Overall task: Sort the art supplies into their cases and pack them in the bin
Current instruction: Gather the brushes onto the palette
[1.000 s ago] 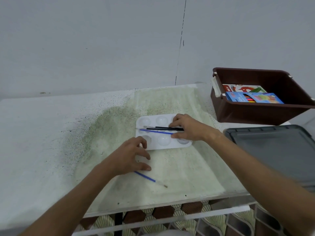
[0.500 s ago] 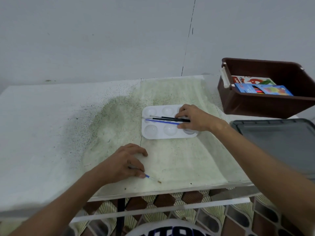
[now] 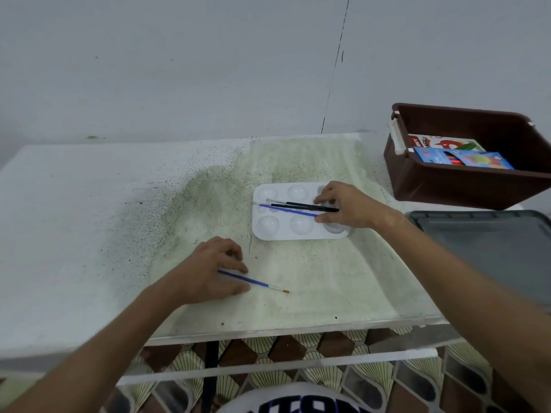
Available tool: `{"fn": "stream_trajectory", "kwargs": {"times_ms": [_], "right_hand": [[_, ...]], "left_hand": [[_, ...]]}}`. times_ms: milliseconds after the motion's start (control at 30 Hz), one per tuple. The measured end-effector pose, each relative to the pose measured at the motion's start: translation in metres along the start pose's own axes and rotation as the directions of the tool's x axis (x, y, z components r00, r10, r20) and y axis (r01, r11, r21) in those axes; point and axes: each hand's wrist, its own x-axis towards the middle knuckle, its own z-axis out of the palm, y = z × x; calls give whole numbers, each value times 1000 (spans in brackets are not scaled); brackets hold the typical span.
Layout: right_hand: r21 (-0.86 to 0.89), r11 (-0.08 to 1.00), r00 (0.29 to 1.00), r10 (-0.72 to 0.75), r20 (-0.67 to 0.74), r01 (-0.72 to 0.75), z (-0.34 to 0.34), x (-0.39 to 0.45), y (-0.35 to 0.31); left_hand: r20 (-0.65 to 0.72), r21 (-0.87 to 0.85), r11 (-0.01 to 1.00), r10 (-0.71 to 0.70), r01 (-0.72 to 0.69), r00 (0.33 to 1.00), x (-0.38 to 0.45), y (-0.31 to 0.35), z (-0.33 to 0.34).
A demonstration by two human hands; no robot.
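— What stood on the table (image 3: pixel 89 210)?
— A brown bin (image 3: pixel 465 186) at the right held two boxes (image 3: pixel 459 155); a grey lid (image 3: pixel 489 248) lay before it.
— And the white palette (image 3: pixel 298 217)?
— Mid-table. The right hand (image 3: pixel 347 205) pinched two brushes, black (image 3: pixel 301 205) and blue (image 3: pixel 286 210), lying across it.
— The left hand (image 3: pixel 213 271)?
— Curled fingers pinched a blue brush (image 3: pixel 256 282) near the front edge.

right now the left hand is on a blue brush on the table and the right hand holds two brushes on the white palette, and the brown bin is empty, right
Not quite. The head view shows the brown bin already holds two boxes. The rest stands: left hand on the blue brush, right hand holding two brushes on the white palette.
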Motion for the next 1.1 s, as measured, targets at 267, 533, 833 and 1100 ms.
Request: {"fn": "stream_trajectory", "kwargs": {"times_ms": [267,533,833,1100], "right_hand": [[48,999,1000,0,-6,0,-1,-3,2],[61,998,1000,9,-13,-8,-6,5,5],[54,998,1000,-18,7,17,-14,12,8],[43,996,978,83,-192,-76,4,-8,26]], "left_hand": [[-130,-32,996,-85,81,988,22,6,-11],[-178,57,996,-61,72,982,111,23,-18],[-133,179,976,-99,122,986,149,42,-4],[-185,114,978,-150,173,971,139,32,-3]]}}
